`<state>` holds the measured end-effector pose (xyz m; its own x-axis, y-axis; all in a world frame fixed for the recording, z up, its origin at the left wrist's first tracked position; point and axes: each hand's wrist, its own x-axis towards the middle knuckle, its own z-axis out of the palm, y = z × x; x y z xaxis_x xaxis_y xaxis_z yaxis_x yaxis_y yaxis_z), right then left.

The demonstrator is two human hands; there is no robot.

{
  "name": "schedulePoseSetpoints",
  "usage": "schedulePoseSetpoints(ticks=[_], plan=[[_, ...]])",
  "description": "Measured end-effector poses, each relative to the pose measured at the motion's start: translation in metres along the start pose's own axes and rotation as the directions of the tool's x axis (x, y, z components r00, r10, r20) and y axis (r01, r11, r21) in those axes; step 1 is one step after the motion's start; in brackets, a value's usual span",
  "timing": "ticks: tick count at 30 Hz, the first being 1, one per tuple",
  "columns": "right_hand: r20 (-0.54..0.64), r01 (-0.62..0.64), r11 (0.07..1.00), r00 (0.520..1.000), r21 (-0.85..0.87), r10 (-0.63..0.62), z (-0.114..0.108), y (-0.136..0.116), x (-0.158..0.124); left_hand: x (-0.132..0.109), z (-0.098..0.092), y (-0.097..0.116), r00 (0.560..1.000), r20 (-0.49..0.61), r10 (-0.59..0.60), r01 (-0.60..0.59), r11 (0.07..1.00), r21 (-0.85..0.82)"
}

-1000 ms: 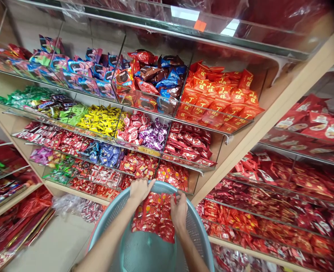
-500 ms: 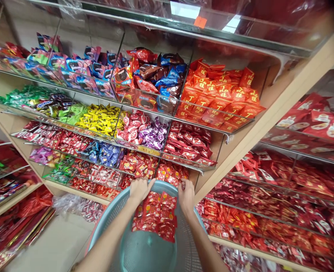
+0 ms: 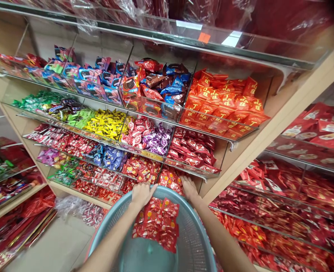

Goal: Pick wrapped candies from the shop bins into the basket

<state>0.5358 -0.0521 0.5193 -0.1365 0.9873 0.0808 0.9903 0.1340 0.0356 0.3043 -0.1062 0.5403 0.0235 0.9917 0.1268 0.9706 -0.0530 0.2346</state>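
Left hand [image 3: 142, 193]: on the far rim of a round blue-green plastic basket with perforated walls [image 3: 195, 241], fingers curled over the edge and clamped on it
Right hand [image 3: 190, 187]: well apart from the basket's contents, reaching past the rim to the lowest shelf tier, fingers at the right edge of a heap of small shiny red packets with orange and pale dots [image 3: 170, 178]; whether they grip one, I cannot tell
Both hands: apart from each other, the left one nearer the middle of the rim
Basket's load: a bunch of flat, glossy red packets with round orange and pale marks [image 3: 157, 223], lying inside against the far side, with bare blue-green plastic below them
Left of the dotted heap: red packets with yellow-orange prints [image 3: 142, 168], in the neighbouring compartment behind a clear front
Tier above: bright yellow wrapped sweets [image 3: 107, 124], purple twist-wrapped sweets [image 3: 159, 139] and dark red flat packets [image 3: 193, 149]
Higher tier: orange-red square packets with gold characters [image 3: 225, 102], at the right end
Shelf side: a pale wooden upright [image 3: 248, 151], slanting across the view
Floor: pale tiles [image 3: 53, 240], at lower left
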Motion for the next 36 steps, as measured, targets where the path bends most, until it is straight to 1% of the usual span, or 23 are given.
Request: schedulePoseSetpoints(ticks=[3, 6, 8, 11, 15, 18, 20, 22, 24, 26, 29, 31, 36], plan=[[0.002, 0.012, 1.0, 1.0, -0.006, -0.012, 0.0, 0.003, 0.001, 0.0, 0.0, -0.001, 1.0, 0.004, 0.006, -0.006, 1.0, 0.003], [-0.014, 0.012, 1.0, 1.0, -0.01, -0.012, -0.001, 0.004, -0.002, 0.0, 0.001, -0.002, 1.0, -0.019, 0.025, -0.025, 1.0, 0.01], [-0.058, 0.001, 1.0, 0.998, -0.011, -0.002, -0.003, 0.004, -0.004, 0.0, 0.002, -0.003, 0.999, -0.024, 0.027, -0.027, 1.0, 0.012], [-0.161, -0.021, 1.0, 0.987, -0.005, 0.02, -0.008, 0.004, -0.007, 0.001, 0.003, -0.003, 1.0, -0.008, 0.019, -0.019, 1.0, 0.006], [-0.244, -0.03, 0.999, 0.969, 0.015, 0.032, -0.025, 0.001, -0.016, 0.0, 0.002, -0.002, 1.0, -0.001, 0.019, -0.019, 1.0, -0.004], [-0.268, 0.041, 0.997, 0.963, 0.068, -0.021, -0.043, -0.007, -0.032, 0.0, 0.003, -0.002, 1.0, -0.006, 0.022, -0.022, 1.0, -0.002], [-0.26, 0.119, 0.983, 0.962, 0.137, -0.08, -0.052, -0.015, -0.047, 0.0, 0.003, -0.003, 1.0, -0.015, 0.027, -0.027, 1.0, 0.001], [-0.219, 0.199, 0.954, 0.964, 0.226, -0.149, -0.057, -0.024, -0.064, 0.0, 0.004, -0.003, 0.999, -0.024, 0.03, -0.03, 1.0, -0.003], [-0.145, 0.267, 0.915, 0.962, 0.302, -0.233, -0.059, -0.032, -0.08, 0.0, 0.005, -0.004, 0.999, -0.029, 0.029, -0.029, 1.0, -0.013], [-0.064, 0.316, 0.889, 0.948, 0.332, -0.313, -0.057, -0.04, -0.095, 0.001, 0.006, -0.004, 0.999, -0.032, 0.036, -0.036, 0.999, -0.023], [0.02, 0.347, 0.894, 0.93, 0.284, -0.368, -0.051, -0.051, -0.112, 0.001, 0.007, -0.005, 0.998, -0.045, 0.052, -0.053, 0.998, -0.021], [0.043, 0.355, 0.906, 0.926, 0.229, -0.374, -0.047, -0.058, -0.119, 0.001, 0.008, -0.005, 0.998, -0.046, 0.052, -0.052, 0.999, -0.012], [0.009, 0.379, 0.917, 0.924, 0.123, -0.383, -0.04, -0.07, -0.127, 0.002, 0.007, -0.005, 0.998, -0.038, 0.052, -0.052, 0.999, -0.008]])
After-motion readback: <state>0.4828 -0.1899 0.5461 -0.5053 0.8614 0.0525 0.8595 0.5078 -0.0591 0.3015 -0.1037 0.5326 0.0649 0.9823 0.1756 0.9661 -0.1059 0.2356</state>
